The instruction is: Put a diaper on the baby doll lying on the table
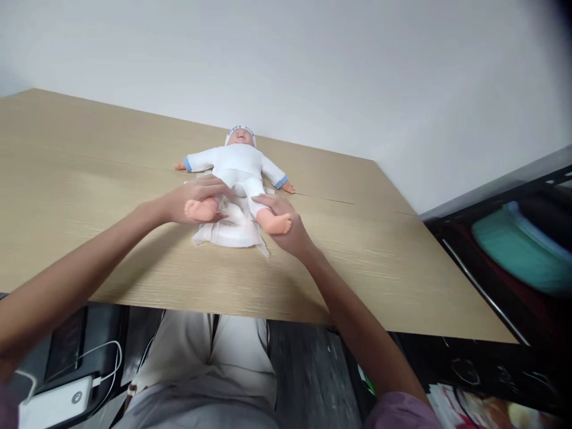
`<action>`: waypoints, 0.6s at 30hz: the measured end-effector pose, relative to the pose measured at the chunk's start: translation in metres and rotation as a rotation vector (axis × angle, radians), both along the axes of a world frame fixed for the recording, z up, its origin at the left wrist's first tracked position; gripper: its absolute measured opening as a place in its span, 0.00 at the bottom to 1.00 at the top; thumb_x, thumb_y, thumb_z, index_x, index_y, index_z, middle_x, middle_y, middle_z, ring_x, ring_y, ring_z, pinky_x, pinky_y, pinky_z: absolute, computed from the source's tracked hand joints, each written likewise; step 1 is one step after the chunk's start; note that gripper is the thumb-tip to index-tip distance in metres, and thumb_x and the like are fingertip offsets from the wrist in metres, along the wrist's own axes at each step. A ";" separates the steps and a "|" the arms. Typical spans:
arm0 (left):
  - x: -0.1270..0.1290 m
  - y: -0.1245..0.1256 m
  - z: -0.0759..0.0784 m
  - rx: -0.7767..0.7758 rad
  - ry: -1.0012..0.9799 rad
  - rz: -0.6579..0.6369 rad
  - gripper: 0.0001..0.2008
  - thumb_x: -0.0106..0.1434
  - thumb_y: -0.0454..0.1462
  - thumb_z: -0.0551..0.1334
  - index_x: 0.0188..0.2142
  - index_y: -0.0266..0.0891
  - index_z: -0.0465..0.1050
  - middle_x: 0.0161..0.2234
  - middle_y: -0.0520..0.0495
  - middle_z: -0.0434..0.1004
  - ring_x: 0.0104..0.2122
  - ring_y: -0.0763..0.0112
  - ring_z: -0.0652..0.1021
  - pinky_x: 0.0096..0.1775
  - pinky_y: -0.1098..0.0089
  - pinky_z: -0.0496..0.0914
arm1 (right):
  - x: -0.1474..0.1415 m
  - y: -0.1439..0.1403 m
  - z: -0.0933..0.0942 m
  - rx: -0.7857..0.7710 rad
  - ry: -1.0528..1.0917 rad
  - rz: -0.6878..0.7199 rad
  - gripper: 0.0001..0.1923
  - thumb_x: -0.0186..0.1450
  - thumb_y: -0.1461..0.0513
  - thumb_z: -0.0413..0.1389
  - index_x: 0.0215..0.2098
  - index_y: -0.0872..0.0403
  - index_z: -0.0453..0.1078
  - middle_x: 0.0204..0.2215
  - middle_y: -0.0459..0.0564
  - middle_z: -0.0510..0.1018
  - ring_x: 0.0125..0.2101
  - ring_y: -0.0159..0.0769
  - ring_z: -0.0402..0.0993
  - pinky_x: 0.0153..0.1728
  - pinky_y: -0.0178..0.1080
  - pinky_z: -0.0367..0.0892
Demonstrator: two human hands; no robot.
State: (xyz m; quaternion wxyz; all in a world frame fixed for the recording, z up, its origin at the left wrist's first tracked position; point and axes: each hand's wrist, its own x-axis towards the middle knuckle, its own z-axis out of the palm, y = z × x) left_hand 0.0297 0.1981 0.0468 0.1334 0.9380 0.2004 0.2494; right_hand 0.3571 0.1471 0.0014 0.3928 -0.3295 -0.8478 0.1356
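Note:
A baby doll (pixel 236 164) in a white suit with blue cuffs and a printed cap lies on its back on the wooden table, its feet toward me. Spread out beneath its hips and legs is a white diaper (pixel 230 237), its edges loose and crumpled. My left hand (pixel 199 199) is closed round the doll's leg at the left, fingers over the top, with the bare foot sticking out. Round the other leg curls my right hand (pixel 286 223), its fingers near the knee and the bare foot across the palm. My hands hide parts of both legs and of the diaper's sides.
The light wooden table (pixel 370 256) runs back to a pale wall (pixel 286 71). A dark shelf or rack with a blurred teal item (pixel 522 244) stands at the right. Below the front edge at the left lies a white power bank (pixel 58 402) with a cable.

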 end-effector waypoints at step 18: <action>-0.044 0.004 -0.045 -0.174 0.223 -0.061 0.30 0.67 0.30 0.63 0.67 0.50 0.79 0.70 0.43 0.78 0.77 0.48 0.67 0.72 0.48 0.66 | 0.037 0.000 -0.019 -0.217 -0.210 0.087 0.26 0.80 0.64 0.44 0.66 0.45 0.79 0.68 0.49 0.81 0.72 0.41 0.73 0.75 0.57 0.67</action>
